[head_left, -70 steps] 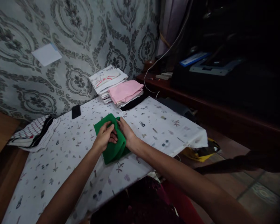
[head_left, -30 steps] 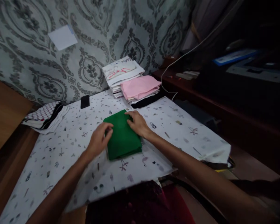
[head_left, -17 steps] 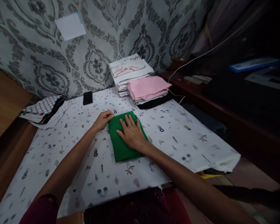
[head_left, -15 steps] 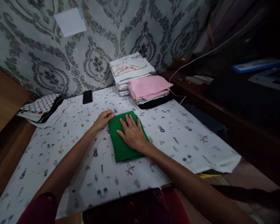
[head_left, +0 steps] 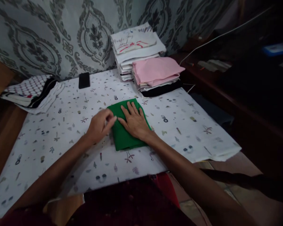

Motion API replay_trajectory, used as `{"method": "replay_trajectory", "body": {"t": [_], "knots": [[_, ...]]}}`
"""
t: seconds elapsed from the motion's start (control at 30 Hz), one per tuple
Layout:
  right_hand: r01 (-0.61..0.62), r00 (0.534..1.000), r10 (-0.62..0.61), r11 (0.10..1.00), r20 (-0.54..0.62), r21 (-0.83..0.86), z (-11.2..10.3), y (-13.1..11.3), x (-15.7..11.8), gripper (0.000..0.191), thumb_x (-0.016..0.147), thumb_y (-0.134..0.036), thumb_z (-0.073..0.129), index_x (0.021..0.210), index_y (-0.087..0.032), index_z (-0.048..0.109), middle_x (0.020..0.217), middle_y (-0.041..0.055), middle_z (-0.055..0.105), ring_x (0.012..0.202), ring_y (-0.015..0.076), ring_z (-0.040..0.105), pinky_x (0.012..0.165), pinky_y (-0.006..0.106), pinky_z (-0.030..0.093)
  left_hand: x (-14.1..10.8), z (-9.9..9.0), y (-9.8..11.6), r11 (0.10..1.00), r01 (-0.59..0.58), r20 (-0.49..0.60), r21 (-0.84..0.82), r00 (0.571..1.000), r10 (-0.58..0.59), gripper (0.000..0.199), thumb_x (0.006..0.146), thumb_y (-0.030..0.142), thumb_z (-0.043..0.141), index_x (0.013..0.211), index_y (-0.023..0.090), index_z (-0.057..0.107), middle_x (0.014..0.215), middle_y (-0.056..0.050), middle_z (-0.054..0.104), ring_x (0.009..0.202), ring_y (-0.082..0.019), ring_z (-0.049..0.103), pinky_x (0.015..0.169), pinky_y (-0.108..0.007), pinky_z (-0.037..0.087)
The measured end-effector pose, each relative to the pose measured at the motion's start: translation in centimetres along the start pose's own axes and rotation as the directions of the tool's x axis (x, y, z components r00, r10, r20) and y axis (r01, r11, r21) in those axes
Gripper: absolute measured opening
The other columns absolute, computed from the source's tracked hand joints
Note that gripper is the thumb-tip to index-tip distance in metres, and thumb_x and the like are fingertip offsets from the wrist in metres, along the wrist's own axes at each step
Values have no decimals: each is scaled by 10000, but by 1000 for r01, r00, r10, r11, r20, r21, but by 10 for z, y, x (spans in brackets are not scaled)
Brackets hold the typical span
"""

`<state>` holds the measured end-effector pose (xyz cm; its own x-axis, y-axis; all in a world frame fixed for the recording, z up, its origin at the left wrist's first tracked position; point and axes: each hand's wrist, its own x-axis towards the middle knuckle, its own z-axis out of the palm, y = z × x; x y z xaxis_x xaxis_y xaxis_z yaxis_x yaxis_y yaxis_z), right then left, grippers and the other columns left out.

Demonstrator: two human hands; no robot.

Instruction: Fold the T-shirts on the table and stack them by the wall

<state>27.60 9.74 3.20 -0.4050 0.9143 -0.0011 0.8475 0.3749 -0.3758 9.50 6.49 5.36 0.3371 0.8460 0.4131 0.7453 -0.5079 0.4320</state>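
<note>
A folded green cloth (head_left: pixel 122 135) lies flat near the middle of the patterned white sheet (head_left: pixel 73 138). My right hand (head_left: pixel 134 122) rests palm down on its upper right part, fingers spread. At the cloth's left edge is my left hand (head_left: pixel 101 124), slightly blurred, with its thumb and fingers curled toward each other. Whether anything sits between those fingertips is too small to tell.
Behind the green cloth stand a stack of white folded cloths (head_left: pixel 136 47) and a pile topped by a pink cloth (head_left: pixel 155 70). A black phone (head_left: pixel 84 80) lies further left, and a checkered cloth (head_left: pixel 33 89) at the far left corner. A white cable (head_left: pixel 217 39) runs at right.
My left hand has come nearer, from the cloth's upper left corner to its left side, with fingers more curled. My right hand stays on the cloth. The view has tilted down.
</note>
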Motion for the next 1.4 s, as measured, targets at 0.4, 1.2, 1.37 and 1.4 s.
{"method": "replay_trajectory", "body": {"t": [0.4,1.2,1.37,1.4], "knots": [[-15,1000,15,999,-14,-41,1,-6,0,659,1016,-515,366,1568,-159,315,1661,173,179,1538,354,90,1203,612,149,-63,15,81,844,272,323,463,835,-446,184,855,177,474,1032,202,517,785,-32,705,754,-230,690,649,-324,488],[154,987,-157,985,39,78,-24,35,20,579,1043,-402,259,1553,-139,333,1642,127,259,1540,231,154,1233,515,145,-18,62,65,911,-90,235,402,972,-8,735,978,628,342,1450,71,430,1524,-229,450,1455,-347,363,1173,-574,302],[144,987,-146,989,65,47,-15,59,41,625,1042,-430,251,1574,-105,269,1650,125,229,1546,233,108,1238,517,111,-22,81,75,916,-142,324,376,946,13,689,992,613,326,1526,180,361,1589,-167,378,1510,-329,257,1200,-583,251],[144,987,-147,989,62,47,-13,62,44,625,1042,-438,247,1571,-108,280,1644,126,249,1545,237,119,1237,519,115,-21,79,78,921,-147,342,359,939,17,661,998,589,343,1541,213,335,1595,-143,374,1515,-331,241,1203,-598,234]]}}
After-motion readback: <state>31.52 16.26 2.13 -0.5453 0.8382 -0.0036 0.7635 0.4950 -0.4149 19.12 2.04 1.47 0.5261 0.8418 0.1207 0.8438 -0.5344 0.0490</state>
